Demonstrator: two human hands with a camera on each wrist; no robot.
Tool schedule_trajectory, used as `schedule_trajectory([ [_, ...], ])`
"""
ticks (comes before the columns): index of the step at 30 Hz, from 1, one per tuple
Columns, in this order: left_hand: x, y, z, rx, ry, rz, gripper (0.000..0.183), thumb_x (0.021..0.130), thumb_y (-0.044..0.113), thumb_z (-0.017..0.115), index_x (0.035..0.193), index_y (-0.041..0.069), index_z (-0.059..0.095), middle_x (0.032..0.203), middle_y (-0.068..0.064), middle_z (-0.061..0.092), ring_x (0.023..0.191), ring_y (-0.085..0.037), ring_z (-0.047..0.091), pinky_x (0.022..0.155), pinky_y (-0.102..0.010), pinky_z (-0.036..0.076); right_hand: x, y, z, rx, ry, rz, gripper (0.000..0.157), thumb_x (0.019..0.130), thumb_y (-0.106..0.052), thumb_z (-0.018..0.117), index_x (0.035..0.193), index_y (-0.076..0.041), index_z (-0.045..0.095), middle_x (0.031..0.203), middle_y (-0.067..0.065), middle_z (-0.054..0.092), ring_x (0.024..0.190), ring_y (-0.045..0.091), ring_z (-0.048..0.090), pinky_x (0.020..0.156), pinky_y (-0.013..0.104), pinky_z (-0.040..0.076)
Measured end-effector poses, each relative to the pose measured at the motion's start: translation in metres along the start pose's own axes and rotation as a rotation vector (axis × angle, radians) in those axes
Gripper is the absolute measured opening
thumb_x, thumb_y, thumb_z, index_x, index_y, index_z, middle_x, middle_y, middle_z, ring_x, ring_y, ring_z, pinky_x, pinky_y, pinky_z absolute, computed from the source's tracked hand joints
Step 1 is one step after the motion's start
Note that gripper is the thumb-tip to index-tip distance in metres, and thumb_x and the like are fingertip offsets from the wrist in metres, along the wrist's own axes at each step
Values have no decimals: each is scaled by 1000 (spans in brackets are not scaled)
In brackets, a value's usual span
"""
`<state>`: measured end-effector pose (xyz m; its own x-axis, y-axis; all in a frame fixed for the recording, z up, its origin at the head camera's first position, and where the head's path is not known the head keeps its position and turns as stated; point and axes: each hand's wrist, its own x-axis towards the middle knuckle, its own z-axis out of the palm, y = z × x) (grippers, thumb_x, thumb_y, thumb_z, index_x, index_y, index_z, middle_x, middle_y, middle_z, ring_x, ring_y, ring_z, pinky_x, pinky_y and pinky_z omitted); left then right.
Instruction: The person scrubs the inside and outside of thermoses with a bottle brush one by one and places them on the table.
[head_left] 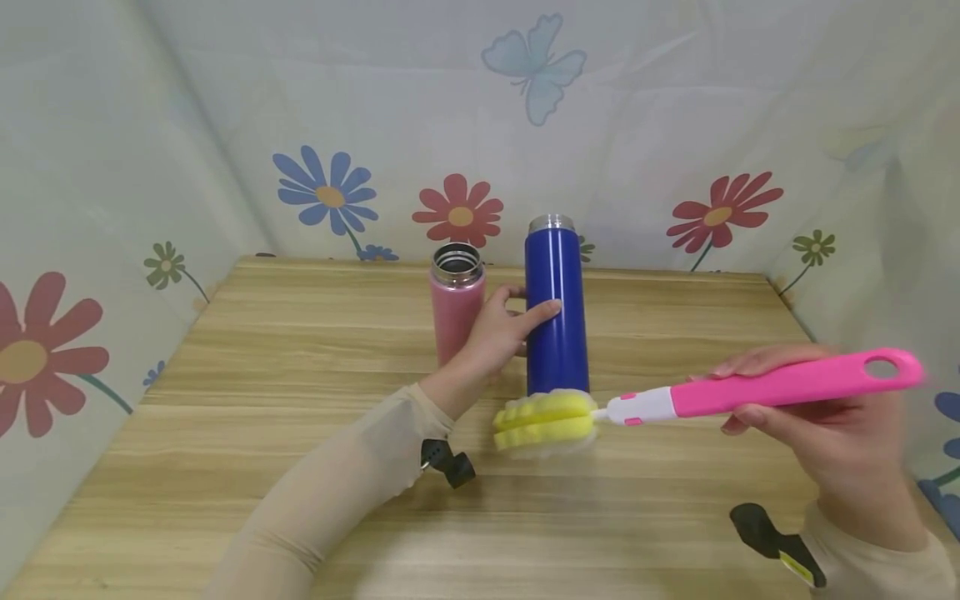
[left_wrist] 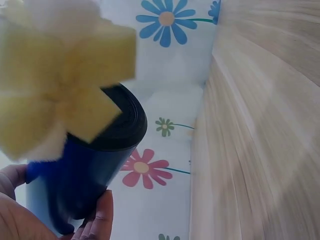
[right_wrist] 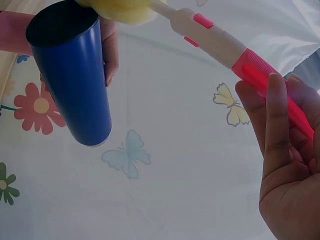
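My left hand (head_left: 501, 329) grips a blue bottle (head_left: 557, 333) around its middle, thumb across the front. The bottle's metal mouth points up and has no lid on. Its dark base (left_wrist: 120, 122) shows in the left wrist view, raised off the table. With curled fingers my right hand (head_left: 851, 442) holds a bottle brush (head_left: 787, 385) by its pink handle. The brush's yellow sponge head (head_left: 543, 421) is level with the bottle's lower end; whether they touch I cannot tell. A pink bottle (head_left: 456, 312), lidless, stands just left of my left hand, partly hidden by it.
A wooden table (head_left: 315, 367) lies under both hands. Behind it and at the sides hangs a white cloth (head_left: 420, 100) printed with flowers and butterflies. Dark straps with small devices (head_left: 772, 537) sit at both wrists.
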<state>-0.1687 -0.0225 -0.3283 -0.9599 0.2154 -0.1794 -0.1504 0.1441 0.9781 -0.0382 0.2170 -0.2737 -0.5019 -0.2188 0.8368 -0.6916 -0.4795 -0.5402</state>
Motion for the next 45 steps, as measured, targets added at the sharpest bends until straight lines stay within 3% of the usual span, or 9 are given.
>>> schedule_trajectory([
  [11,0,2,-4,-27,-1,4,69,85,49,67,137,14,37,126,-13,57,110,-30,63,89,-44,56,-5,11,-2,-84,-75,20,22,75,24,64,96,27,59,102,26,70,97,31,71,63,27,60],
  [24,2,-1,-6,-23,2,-6,69,84,50,68,136,15,39,127,-12,57,111,-30,63,90,-45,56,-22,7,-26,-207,10,133,26,74,26,63,100,24,60,101,21,72,87,24,72,63,26,59],
  [36,2,-2,-7,-43,-3,-5,69,85,47,68,137,14,38,127,-13,57,111,-30,63,90,-45,56,-23,2,-36,-241,56,132,27,75,25,62,101,26,58,101,22,72,81,23,73,65,25,59],
  [45,1,-3,-7,-24,-24,52,69,86,45,69,138,14,37,127,-13,58,112,-29,62,90,-44,56,-23,0,-46,-317,59,161,26,76,23,64,101,25,59,100,18,73,77,19,73,63,23,58],
])
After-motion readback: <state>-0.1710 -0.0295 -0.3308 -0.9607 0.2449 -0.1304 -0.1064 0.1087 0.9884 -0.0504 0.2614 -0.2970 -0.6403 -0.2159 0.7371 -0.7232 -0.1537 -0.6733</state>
